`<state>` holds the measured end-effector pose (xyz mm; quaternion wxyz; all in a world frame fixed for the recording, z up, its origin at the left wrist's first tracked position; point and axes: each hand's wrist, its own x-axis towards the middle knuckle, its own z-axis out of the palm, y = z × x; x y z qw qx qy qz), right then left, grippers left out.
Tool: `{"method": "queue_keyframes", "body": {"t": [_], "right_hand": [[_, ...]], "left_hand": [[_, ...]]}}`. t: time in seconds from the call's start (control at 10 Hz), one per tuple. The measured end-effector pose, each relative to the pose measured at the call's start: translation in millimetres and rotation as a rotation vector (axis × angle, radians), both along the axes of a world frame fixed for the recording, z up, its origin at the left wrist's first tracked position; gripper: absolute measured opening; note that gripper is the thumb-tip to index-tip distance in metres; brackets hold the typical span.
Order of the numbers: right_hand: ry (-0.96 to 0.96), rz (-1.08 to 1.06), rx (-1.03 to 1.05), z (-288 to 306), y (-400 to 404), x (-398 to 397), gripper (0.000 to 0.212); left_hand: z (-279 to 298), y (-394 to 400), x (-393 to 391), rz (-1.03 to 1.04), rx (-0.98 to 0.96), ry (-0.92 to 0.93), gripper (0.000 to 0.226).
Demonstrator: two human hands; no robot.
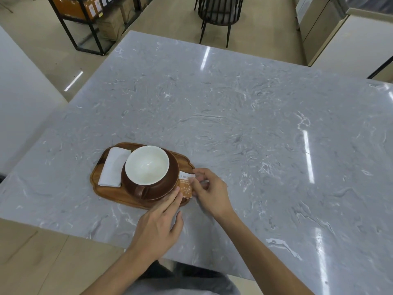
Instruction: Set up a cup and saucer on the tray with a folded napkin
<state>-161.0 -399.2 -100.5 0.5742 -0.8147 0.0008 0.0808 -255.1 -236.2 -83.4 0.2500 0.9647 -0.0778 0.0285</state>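
Packet [186, 185]: right hand [209, 188] pinches it, left hand [157, 228] steadies it with straight fingers, likely squaring it beside saucer [172, 167]; cup [146, 165], napkin [113, 167] beyond grip.

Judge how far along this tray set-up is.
Done: the brown ceramic cup sits on its round brown saucer on the oval wooden tray, folded white napkin alongside. In hand: the right hand pinches, and the left hand touches, an orange-and-white paper sachet at the tray's right end. Left: apparently only letting go.
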Motion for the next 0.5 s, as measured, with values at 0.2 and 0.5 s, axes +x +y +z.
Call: {"method": "queue_keyframes", "body": {"t": [0.2,0.5], "right_hand": [[-0.072,-0.071,-0.088,11,3,-5,0.01],[-0.224,-0.12,-0.336,66,9,-10,0.022]], "left_hand": [[20,12,5,-0.062,-0.1,-0.068,0.044],[84,47,37,-0.222,-0.121,-0.207,0.044]]}}
